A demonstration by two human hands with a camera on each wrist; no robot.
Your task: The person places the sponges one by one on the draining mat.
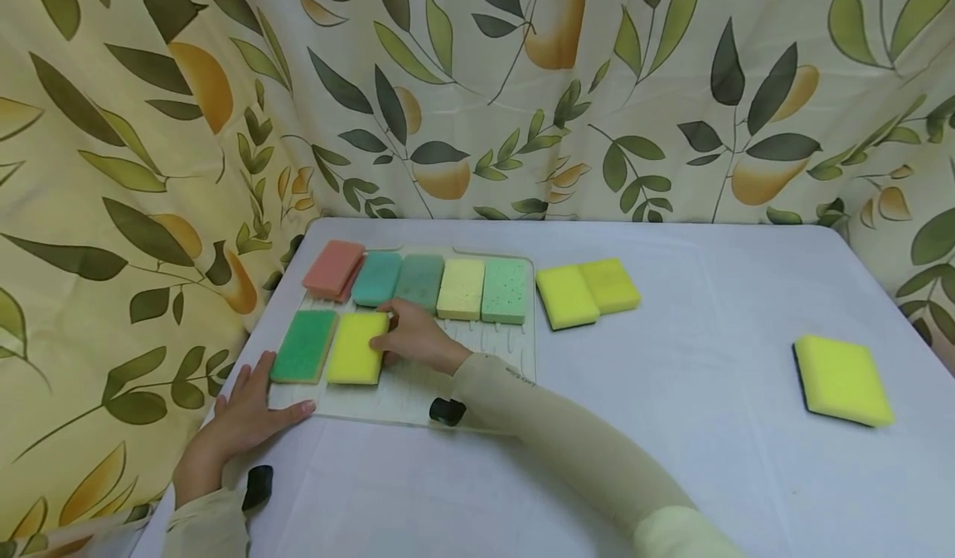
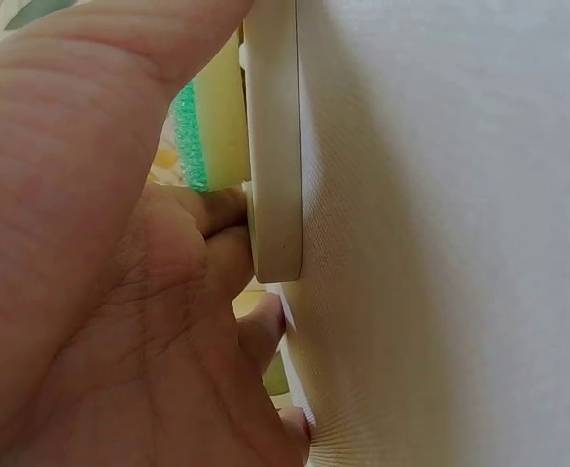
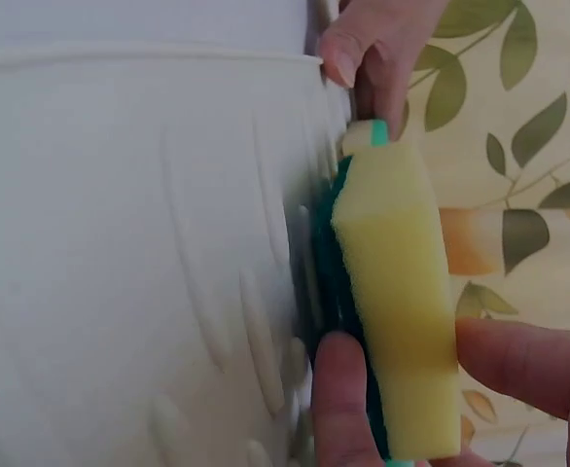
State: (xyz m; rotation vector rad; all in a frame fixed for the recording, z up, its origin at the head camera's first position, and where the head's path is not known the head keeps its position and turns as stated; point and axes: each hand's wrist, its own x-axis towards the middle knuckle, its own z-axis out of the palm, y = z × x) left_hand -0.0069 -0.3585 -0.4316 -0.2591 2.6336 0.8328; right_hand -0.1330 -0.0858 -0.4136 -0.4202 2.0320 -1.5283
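Observation:
My right hand (image 1: 418, 338) pinches a yellow sponge (image 1: 356, 351) by its right side. In the right wrist view, the sponge (image 3: 402, 282) shows a dark green scouring layer facing the white ridged tray (image 1: 492, 355); thumb and finger are on opposite faces. Just left of it lies a green-topped sponge (image 1: 304, 346) on the tray. My left hand (image 1: 242, 421) rests at the tray's front left corner, fingers spread. In the left wrist view, its fingers touch the tray's edge (image 2: 273, 146), beside the green and yellow sponge (image 2: 190, 146).
Along the tray's back row lie red sponges (image 1: 333, 268), a teal sponge (image 1: 377, 279), a grey-green one (image 1: 419, 283), a pale yellow one (image 1: 460, 289) and a speckled green one (image 1: 504, 291). Two yellow sponges (image 1: 567, 295) overlap right of the tray. Another yellow sponge (image 1: 843, 380) lies far right.

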